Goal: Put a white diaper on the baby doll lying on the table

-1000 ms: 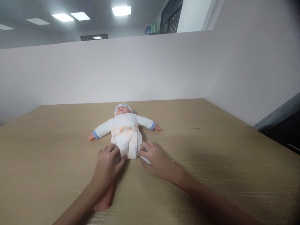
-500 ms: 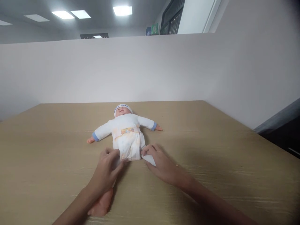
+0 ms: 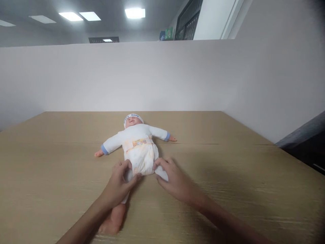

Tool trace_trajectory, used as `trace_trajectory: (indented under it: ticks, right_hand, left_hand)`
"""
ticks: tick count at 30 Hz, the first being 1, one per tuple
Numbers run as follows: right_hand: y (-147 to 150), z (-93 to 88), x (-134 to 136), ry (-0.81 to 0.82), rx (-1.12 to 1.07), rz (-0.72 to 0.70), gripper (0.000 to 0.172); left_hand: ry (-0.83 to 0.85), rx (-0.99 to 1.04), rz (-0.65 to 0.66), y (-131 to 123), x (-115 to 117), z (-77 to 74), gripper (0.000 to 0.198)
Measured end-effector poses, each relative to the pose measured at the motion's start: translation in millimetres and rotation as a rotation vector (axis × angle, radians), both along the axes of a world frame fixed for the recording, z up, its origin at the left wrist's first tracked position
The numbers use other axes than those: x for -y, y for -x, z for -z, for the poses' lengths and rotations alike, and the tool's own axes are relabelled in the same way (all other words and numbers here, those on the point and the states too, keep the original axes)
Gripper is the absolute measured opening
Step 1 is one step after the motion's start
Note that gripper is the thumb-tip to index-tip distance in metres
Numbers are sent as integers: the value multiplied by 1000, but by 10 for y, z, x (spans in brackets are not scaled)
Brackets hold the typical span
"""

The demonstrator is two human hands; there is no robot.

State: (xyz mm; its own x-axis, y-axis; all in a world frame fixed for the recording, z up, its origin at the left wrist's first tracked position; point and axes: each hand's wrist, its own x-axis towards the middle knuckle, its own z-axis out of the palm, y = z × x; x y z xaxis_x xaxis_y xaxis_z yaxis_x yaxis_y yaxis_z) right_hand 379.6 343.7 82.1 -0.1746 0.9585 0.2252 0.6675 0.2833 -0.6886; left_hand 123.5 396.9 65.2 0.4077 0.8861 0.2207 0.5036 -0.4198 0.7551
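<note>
A baby doll (image 3: 134, 134) in a white long-sleeved top with blue cuffs and a lettered white cap lies on its back, arms spread. Round its hips is a white diaper (image 3: 143, 157) with a printed orange and yellow waistband. My left hand (image 3: 122, 179) is closed on the diaper's lower edge at the doll's left-side leg in view, thumb by the crotch. My right hand (image 3: 169, 176) pinches the opposite lower edge, beside the other leg, which it mostly hides. One bare doll foot (image 3: 113, 220) shows below my left forearm.
The doll lies on a wide wooden table (image 3: 228, 162) with a seam across it. Behind stands a pale wall (image 3: 127, 74), with another on the right. A dark object (image 3: 309, 145) is beyond the table's right edge.
The diaper looks fuller and rounder at its lower edge. My left hand has shifted slightly right, and the doll's visible foot has moved a little right too. Both hands keep their hold.
</note>
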Motion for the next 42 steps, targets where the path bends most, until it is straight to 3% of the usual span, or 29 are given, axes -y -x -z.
trace_trajectory:
  ticks: [4, 8, 12, 19, 28, 30, 35, 40, 42]
  right_hand:
    - [36, 68, 68, -145, 130, 33, 30]
    - [91, 140, 151, -290, 363, 168, 22]
    - [179, 166, 176, -283, 576, 268, 30]
    - [303, 180, 154, -45, 173, 255, 46]
    - [446, 127, 107, 176, 15, 351, 72]
    - [436, 80, 40, 197, -1, 332, 67]
    - [402, 4, -92, 157, 24, 198, 34]
    - [357, 92, -133, 107, -38, 228, 50]
    - [338, 131, -138, 49, -78, 235, 43]
  left_hand:
    - [29, 16, -4, -5, -3, 0, 27]
    - [44, 36, 5, -3, -6, 7, 27]
    - [74, 66, 11, 3, -16, 32, 26]
    - [94, 90, 62, 16, -43, 72, 24]
    - [104, 104, 63, 10, -47, 65, 25]
    - [111, 111, 65, 12, -55, 73, 26]
    - [106, 107, 57, 13, -63, 99, 30]
    - [117, 128, 57, 8, -55, 77, 30]
    - [116, 137, 56, 7, -53, 66, 29]
